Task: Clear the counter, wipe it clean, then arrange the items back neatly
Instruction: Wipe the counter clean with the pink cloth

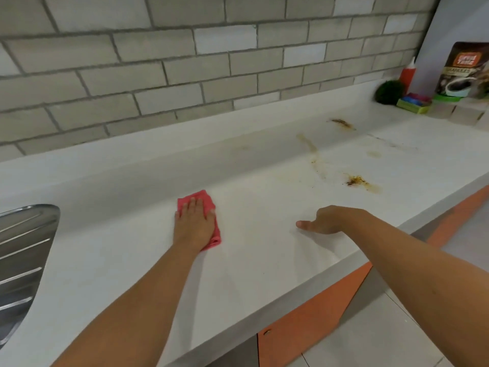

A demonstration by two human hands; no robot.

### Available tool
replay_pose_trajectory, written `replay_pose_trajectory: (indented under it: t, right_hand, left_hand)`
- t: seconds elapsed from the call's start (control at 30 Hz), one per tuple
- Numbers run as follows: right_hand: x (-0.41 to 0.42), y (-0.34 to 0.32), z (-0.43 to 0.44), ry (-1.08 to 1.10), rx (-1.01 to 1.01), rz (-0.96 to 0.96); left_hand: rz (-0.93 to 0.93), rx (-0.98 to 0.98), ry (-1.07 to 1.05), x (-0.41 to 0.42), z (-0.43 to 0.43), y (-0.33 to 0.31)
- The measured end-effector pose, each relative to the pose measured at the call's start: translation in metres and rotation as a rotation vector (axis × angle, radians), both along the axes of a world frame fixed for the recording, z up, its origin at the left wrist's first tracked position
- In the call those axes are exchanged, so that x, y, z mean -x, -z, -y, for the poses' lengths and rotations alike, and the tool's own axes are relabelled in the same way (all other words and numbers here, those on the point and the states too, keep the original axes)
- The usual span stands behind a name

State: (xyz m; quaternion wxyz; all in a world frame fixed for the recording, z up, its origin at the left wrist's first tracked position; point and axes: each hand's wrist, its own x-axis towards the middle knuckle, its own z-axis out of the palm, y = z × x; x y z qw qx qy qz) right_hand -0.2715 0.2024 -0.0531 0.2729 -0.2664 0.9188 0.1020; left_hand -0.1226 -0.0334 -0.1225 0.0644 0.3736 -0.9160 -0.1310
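Note:
My left hand (194,223) lies flat on a folded pink cloth (209,201), pressing it onto the white counter (251,260) near the middle. My right hand (326,219) rests on the counter to the right of the cloth, thumb out, fingers curled under, holding nothing. Brown stains (357,180) and yellowish streaks (308,144) mark the counter further right. Another brown smear (342,123) lies close to the back ledge.
A steel sink drainer (23,250) is at the left edge. At the far right corner stand a coffee pouch (464,68), a red squeeze bottle (407,74), a small green plant (390,91) and a green tray (414,104). Orange cabinet doors (312,319) lie below the counter's front edge.

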Motion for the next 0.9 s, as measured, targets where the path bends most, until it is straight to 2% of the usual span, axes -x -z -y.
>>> replay_pose_trajectory:
  t: [0.07, 0.13, 0.23, 0.33, 0.43, 0.57, 0.7, 0.9]
  right_hand:
    - [0.008, -0.005, 0.014, -0.013, -0.003, -0.111]
    - [0.021, -0.007, 0.034, 0.009, 0.11, -0.208]
    - [0.04, -0.002, 0.073, 0.02, 0.306, -0.178]
    - [0.057, 0.005, 0.112, -0.021, 0.371, -0.15]
    - [0.081, 0.012, 0.136, -0.049, 0.259, -0.157]
    - [0.113, 0.022, 0.156, -0.067, 0.148, -0.147]
    - [0.129, 0.03, 0.162, -0.09, 0.112, -0.049]
    - [0.13, 0.03, 0.161, -0.113, 0.096, -0.047]
  left_hand:
    - [-0.041, -0.003, 0.15, 0.025, -0.025, 0.001]
    - [-0.058, -0.002, 0.337, 0.03, -0.05, 0.003]
    - [-0.024, -0.01, 0.446, 0.03, -0.033, 0.005]
    - [-0.036, 0.006, 0.334, 0.038, 0.038, 0.008]
    - [-0.001, 0.029, 0.164, 0.05, 0.12, 0.007]
    - [-0.001, 0.006, 0.058, 0.079, 0.185, 0.004]
    - [-0.01, 0.026, 0.066, 0.123, 0.22, -0.004]
    - [-0.017, 0.033, 0.232, 0.198, 0.228, -0.009]
